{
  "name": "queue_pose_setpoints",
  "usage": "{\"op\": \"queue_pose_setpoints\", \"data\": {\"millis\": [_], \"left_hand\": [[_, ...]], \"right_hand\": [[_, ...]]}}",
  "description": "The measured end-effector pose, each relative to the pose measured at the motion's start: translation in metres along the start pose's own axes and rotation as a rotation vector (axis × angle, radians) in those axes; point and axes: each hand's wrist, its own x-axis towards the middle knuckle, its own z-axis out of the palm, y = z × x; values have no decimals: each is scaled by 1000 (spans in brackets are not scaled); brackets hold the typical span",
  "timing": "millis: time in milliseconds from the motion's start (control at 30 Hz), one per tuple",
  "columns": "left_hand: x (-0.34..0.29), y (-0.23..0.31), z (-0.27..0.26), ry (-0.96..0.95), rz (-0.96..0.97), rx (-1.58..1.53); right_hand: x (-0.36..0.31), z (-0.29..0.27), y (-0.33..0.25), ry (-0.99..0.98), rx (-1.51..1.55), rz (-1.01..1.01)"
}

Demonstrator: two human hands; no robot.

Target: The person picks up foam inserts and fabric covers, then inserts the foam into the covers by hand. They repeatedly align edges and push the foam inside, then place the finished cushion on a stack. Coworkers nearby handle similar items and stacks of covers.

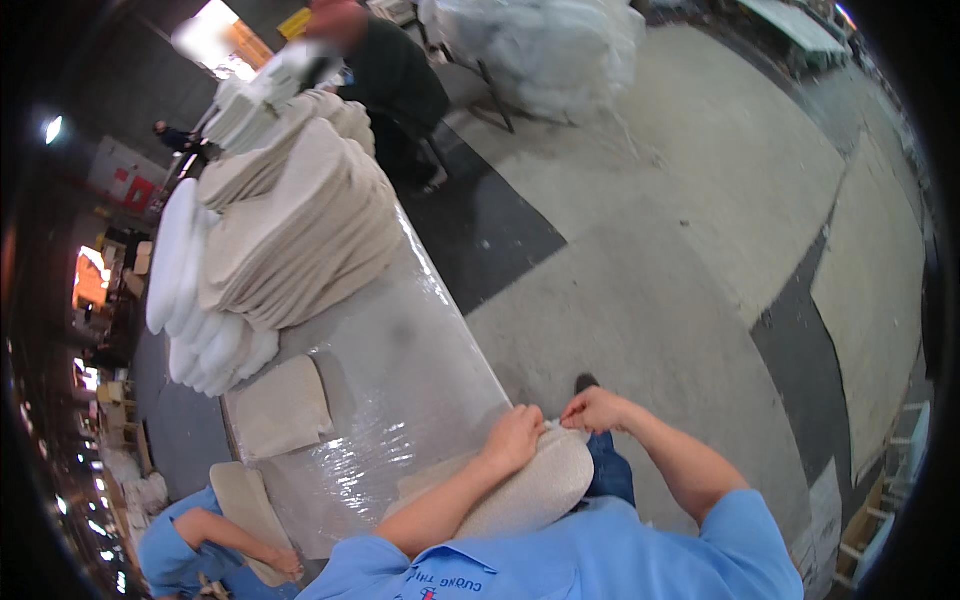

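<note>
A plump beige fabric cushion (540,485) lies against my body at the near edge of the table. My left hand (516,437) is closed on the cushion's far edge. Beside it, the fingers of my right hand (592,409) are pinched together at the same edge, where a small whitish bit shows between the two hands. Exactly what lies between the right fingertips is too small to make out. Under my left forearm, part of the cushion is hidden.
The plastic-covered table (400,330) bears a flat beige fabric piece (285,405), a tall stack of beige covers (310,225) and white padding (190,300). A co-worker's hand (288,562) rests on another beige piece (245,500) at left. Bagged white filling (545,60) stands far off.
</note>
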Motion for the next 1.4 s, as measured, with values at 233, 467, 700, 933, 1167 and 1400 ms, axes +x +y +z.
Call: {"op": "queue_pose_setpoints", "data": {"millis": [233,467,700,933,1167,1400], "left_hand": [[-16,3,10,188,38,2],[-22,-1,10,155,12,-120],[-27,-1,9,265,157,-61],[-34,-6,11,353,338,-42],[-35,-7,5,227,220,-139],[-34,-9,13,-136,-252,-275]], "right_hand": [[11,24,4,211,159,-51],[11,24,2,27,229,-221],[6,-13,-10,-443,254,-9],[28,-12,-13,-536,75,141],[40,-12,-1,-656,381,158],[31,8,25,-474,564,193]]}}
